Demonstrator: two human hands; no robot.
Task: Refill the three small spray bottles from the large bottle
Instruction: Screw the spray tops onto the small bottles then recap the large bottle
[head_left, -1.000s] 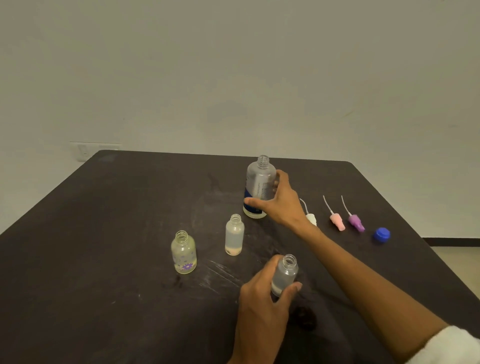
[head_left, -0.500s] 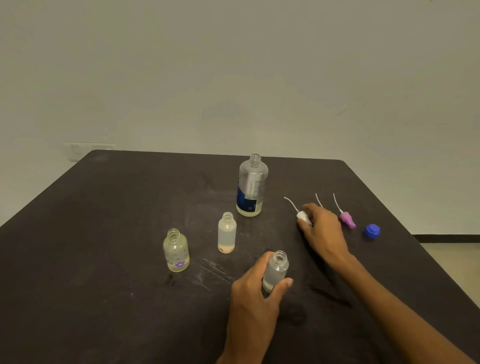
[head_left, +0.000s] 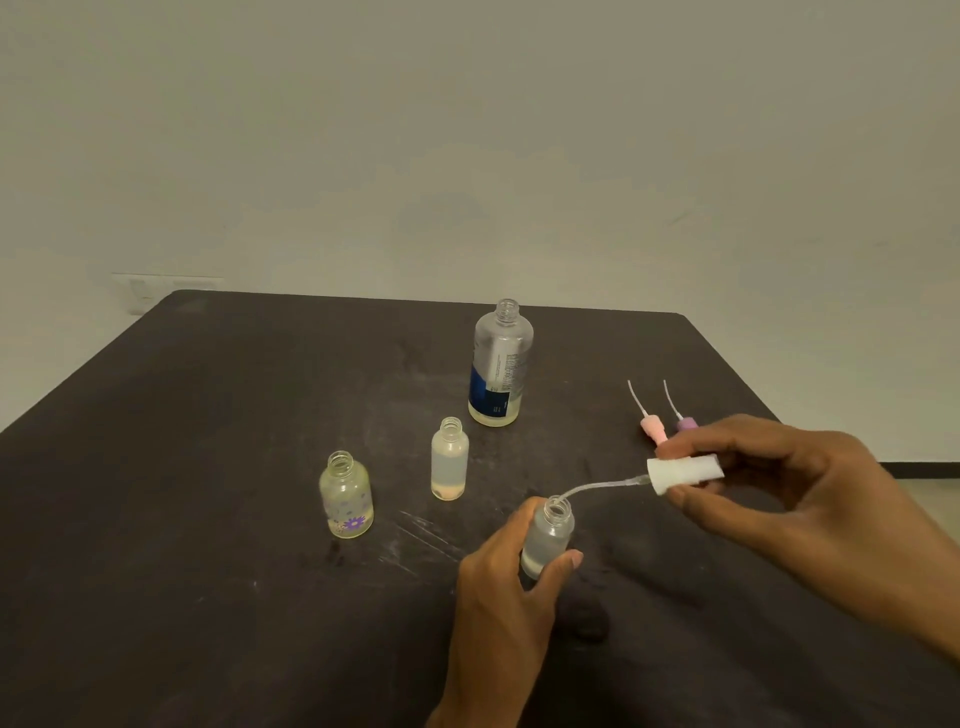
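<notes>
While gripped, clear small bottle (head_left: 548, 540) uncapped, nearly empty

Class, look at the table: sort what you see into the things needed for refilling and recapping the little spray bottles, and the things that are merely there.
Part of the job: large bottle; flower-print bottle; middle small bottle; held small bottle; white spray cap; pink spray cap; purple spray cap; left hand; right hand.

Merely there: wall socket; table.

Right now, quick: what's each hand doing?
Left hand: closed around the small clear bottle, upright on the table.
Right hand: pinching the white spray top, tube tip at that bottle's mouth.
</notes>
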